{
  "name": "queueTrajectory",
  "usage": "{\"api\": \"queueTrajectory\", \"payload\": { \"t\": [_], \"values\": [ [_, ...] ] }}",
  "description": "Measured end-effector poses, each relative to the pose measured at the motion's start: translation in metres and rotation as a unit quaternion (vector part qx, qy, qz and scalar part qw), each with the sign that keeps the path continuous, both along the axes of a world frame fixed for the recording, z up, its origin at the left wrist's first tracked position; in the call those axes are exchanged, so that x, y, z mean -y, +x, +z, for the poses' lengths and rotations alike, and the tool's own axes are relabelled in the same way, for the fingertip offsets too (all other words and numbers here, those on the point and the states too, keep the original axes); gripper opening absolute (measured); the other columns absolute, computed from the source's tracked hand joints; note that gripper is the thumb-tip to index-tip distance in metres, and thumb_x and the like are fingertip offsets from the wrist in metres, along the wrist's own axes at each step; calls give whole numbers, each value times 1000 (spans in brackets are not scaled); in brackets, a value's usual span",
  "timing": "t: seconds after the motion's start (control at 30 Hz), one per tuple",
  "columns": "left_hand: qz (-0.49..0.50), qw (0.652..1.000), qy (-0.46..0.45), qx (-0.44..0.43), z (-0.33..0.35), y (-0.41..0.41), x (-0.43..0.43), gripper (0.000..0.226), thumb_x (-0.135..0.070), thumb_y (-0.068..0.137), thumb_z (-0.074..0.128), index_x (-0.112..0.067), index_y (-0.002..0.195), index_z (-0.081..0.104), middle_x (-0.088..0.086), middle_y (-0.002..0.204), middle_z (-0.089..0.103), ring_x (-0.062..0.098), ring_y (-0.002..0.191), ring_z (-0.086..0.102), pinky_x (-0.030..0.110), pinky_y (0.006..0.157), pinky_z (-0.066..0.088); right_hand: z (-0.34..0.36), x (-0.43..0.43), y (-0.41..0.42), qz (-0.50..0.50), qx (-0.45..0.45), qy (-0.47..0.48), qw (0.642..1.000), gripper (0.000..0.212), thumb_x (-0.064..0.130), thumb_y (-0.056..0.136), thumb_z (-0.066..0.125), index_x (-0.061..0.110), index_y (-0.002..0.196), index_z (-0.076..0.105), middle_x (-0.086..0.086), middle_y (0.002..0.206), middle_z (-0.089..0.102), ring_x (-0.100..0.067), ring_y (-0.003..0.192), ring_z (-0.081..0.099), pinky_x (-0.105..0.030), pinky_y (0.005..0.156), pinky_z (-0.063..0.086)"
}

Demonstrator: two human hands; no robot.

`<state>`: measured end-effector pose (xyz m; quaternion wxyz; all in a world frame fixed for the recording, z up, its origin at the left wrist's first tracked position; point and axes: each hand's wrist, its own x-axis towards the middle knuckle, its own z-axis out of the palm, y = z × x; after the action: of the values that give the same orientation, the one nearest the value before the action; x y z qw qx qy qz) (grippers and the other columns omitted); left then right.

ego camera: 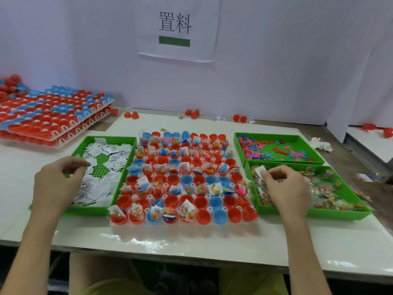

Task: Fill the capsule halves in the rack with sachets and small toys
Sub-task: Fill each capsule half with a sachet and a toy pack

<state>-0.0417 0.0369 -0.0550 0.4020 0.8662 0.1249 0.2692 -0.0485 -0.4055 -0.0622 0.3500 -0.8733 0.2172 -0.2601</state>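
Left hand (56, 184): over the near-left corner of the green sachet tray (106, 209). Fingers curled, thumb and forefinger tips drawn close. Cannot tell whether a sachet sits between them. White sachets (100, 186) lie loose under and just past the fingertips.

Right hand (287, 188): over the left end of the green packet tray (319, 215). Thumb and forefinger pinch a held packet (260, 171), its white end sticking up beyond the thumb tip. The other fingers are curled under. Clear toy packets (325, 194) with small coloured pieces are heaped to the right of this hand and below it.

Rack (182, 224): white, flat on the tabletop (191, 241), between the two hands and touched by neither. Red and blue capsule halves (201, 202) stand open side up in its rows. Many hold a packet or sachet. The rows alternate, a filled one beside an empty one. In the row nearest the person the left cups are filled, and the cups toward the right hand are bare.

Beyond the right hand: a second green tray (276, 136) with flat toy shapes (261, 151) in pink, blue and red. A crumpled tissue (321, 143) lies further right.

Beyond the left hand: stacked racks (53, 118) of red and blue halves. Loose red halves (130, 114) are scattered along the far tabletop edge. A paper sign (176, 28) hangs on the wall straight ahead.
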Motion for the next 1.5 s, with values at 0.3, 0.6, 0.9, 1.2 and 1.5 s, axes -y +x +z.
{"api": "queueTrajectory", "payload": {
  "t": [0.3,0.6,0.9,1.2,1.5],
  "values": [
    [8,1000,-1,-26,1,1,2,22,-5,88,66,-25,80,70,5,80,69,-22,69,55,-5,64,35,1,-1,-5,1,25,29,999,21,40,84,76,26,73,65,19,71,61,-4,67,55,-19,56,32],
    [34,999,-1,-24,3,1,7,20,-3,87,65,-21,82,71,5,79,69,-24,69,54,-7,65,33,9,8,-4,47,25,123,991,16,27,76,84,26,71,69,8,77,71,-15,80,67,-40,75,55],
    [-26,996,-62,54,35,-11,17,23,-5,91,63,-26,90,71,7,91,74,12,83,67,19,76,52,16,12,-8,69,80,179,978,20,12,77,84,27,78,70,1,82,74,-20,81,70,-33,73,56],
    [-374,887,-267,-40,101,-60,165,37,-50,79,67,-37,114,70,-12,112,73,8,98,71,15,79,55,85,-51,-38,328,121,311,884,16,23,71,84,24,85,76,0,86,76,-13,82,73,-19,72,55],
    [-349,810,-465,-71,74,-70,227,27,-28,81,71,-12,101,78,7,92,75,17,87,73,24,78,57,91,-72,-58,398,115,325,850,8,22,74,81,24,80,76,-6,83,75,-21,83,73,-25,73,58]
  ]
}}
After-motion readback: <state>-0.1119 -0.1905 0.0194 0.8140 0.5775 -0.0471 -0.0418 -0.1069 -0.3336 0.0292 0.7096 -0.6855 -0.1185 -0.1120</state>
